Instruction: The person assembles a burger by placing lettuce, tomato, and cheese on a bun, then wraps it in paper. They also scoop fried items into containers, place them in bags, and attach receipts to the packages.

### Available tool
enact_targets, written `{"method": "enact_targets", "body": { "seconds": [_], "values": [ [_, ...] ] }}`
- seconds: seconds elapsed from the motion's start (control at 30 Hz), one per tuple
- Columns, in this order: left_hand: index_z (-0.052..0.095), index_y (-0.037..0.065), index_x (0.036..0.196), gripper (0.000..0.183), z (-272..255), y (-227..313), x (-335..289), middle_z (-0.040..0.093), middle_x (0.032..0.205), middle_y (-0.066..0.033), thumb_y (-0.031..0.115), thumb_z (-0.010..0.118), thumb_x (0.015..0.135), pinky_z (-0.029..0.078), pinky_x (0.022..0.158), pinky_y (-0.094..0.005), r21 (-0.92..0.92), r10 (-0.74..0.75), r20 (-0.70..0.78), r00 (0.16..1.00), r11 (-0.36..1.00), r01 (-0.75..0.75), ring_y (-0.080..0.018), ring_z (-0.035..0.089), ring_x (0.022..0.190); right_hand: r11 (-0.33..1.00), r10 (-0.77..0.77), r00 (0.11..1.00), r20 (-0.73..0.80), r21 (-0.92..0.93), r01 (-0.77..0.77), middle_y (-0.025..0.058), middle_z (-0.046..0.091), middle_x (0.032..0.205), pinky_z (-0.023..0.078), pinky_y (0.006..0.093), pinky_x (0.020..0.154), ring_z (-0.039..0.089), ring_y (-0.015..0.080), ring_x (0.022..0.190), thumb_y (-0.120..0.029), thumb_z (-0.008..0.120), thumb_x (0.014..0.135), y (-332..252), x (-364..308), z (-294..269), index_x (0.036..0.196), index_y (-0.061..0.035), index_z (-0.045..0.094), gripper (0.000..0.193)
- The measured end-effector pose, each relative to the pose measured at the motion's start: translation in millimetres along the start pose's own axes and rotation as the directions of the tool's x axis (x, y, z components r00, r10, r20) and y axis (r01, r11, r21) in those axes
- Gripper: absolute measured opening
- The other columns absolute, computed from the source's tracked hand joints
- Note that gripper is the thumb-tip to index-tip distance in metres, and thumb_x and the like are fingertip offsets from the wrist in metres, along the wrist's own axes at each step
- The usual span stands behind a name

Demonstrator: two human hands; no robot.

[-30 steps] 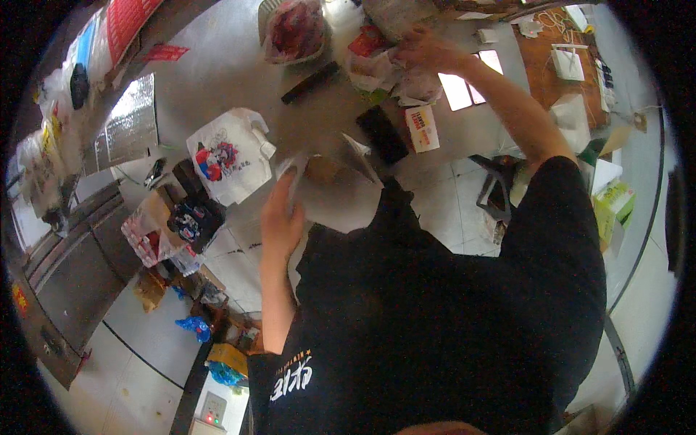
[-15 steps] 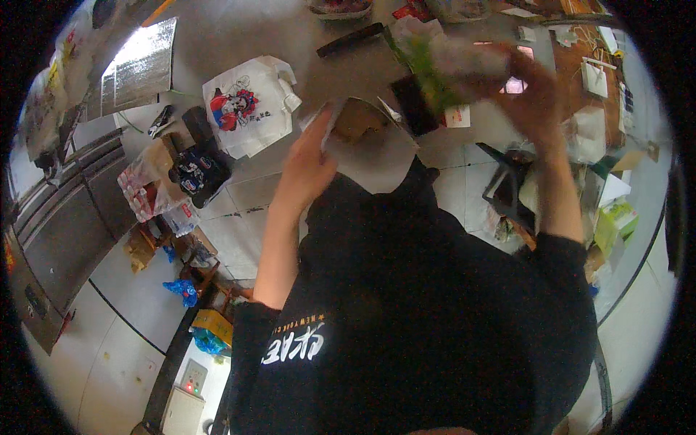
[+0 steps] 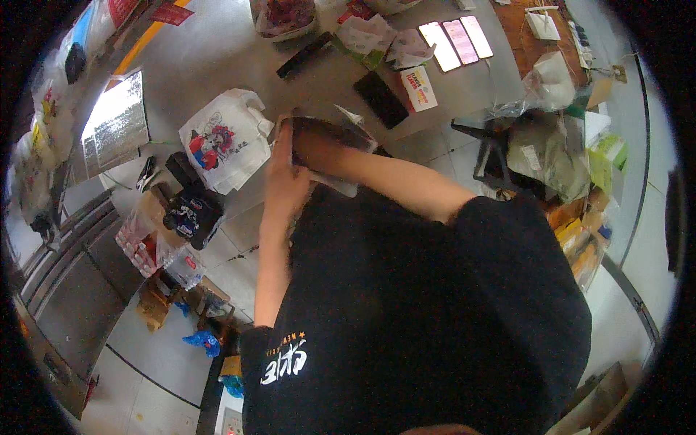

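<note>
My left hand (image 3: pixel 288 185) is closed on the side wall of an open-topped pale bag (image 3: pixel 339 187), its index finger stretched along the rim. The bag stands upright against my front at the table's near edge. My right hand (image 3: pixel 317 147) reaches down into its opening; its fingers are dark and blurred there, so what they hold, if anything, is hidden. Left of the bag lies a white bag with a printed red and blue figure (image 3: pixel 225 138). Beyond it are a black phone (image 3: pixel 382 99) and a white card with coloured print (image 3: pixel 418 88).
Three phones with lit screens (image 3: pixel 457 43) lie on the grey table (image 3: pixel 475 87). Near them sit crumpled clear plastic bags (image 3: pixel 370 35) with green in them and a long black object (image 3: pixel 304 56). A black stool frame (image 3: pixel 489 152) and a filled plastic bag (image 3: pixel 551 156) stand at right.
My right hand has moved left and down from above the green and clear plastic bags into the pale bag. The phones it covered now show. My view has shifted; my left hand keeps its grip.
</note>
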State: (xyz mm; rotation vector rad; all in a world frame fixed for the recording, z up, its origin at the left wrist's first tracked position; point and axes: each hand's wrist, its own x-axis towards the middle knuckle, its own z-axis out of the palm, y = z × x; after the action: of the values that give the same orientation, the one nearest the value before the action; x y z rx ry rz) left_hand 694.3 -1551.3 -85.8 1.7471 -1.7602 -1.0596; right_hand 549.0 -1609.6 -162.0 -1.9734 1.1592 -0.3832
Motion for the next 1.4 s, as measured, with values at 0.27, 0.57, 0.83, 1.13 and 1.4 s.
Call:
{"method": "enact_targets", "body": {
  "seconds": [0.27,0.57,0.83,1.13,1.4],
  "values": [
    [0.051,0.009,0.153,0.074,-27,-6,2,0.05,0.159,-0.0146,-0.007,0.049,0.08,0.037,0.122,-0.0412,-0.063,-0.043,0.016,0.999,0.997,0.044,-0.0343,0.045,0.149,0.792,0.25,0.803,-0.541,-0.363,-0.491,0.0155,0.075,0.098,0.057,0.0438,0.072,0.072,0.0324,0.081,-0.03,0.085,0.084,154,-55,-139,0.116,0.0024,0.064,0.05],
    [0.045,0.013,0.159,0.073,-17,-19,-2,0.05,0.159,-0.0179,-0.001,0.047,0.087,0.037,0.123,-0.0412,0.029,-0.014,0.037,0.999,0.999,0.013,-0.035,0.046,0.148,0.731,0.601,0.681,-0.418,-0.055,-0.68,0.0247,0.072,0.103,0.057,0.049,0.08,0.072,0.0412,0.097,-0.04,0.081,0.084,108,-67,-181,0.11,0.0027,0.058,0.055],
    [0.043,0.006,0.158,0.075,-14,-11,-3,0.046,0.16,-0.0222,-0.008,0.053,0.085,0.037,0.123,-0.0426,-0.083,-0.044,0.108,0.993,0.995,0.053,-0.0361,0.043,0.15,0.895,-0.103,0.943,0.318,-0.384,0.227,0.0158,0.075,0.105,0.059,0.0485,0.077,0.073,0.0373,0.094,-0.029,0.081,0.077,-75,-38,-124,0.109,-0.0036,0.07,0.042],
    [0.044,0.006,0.157,0.077,-4,-26,-5,0.044,0.162,-0.0196,-0.01,0.052,0.082,0.04,0.12,-0.0438,-0.03,0.138,-0.013,0.99,0.99,-0.138,-0.0387,0.045,0.147,0.784,-0.129,0.918,0.374,-0.529,0.325,0.0228,0.065,0.133,0.046,0.0527,0.109,0.059,0.0378,0.132,-0.033,0.071,0.083,47,22,25,0.126,-0.0071,0.069,0.05],
    [0.045,0.01,0.158,0.083,-1,-27,-14,0.043,0.163,-0.0166,-0.012,0.048,0.078,0.043,0.118,-0.0448,0.015,0.12,-0.019,0.993,0.993,-0.12,-0.0383,0.047,0.145,0.809,-0.144,0.832,0.537,-0.42,0.411,0.0204,0.061,0.14,0.046,0.0537,0.11,0.056,0.0364,0.134,-0.031,0.074,0.086,10,16,-21,0.135,-0.006,0.063,0.056]
  ]
}}
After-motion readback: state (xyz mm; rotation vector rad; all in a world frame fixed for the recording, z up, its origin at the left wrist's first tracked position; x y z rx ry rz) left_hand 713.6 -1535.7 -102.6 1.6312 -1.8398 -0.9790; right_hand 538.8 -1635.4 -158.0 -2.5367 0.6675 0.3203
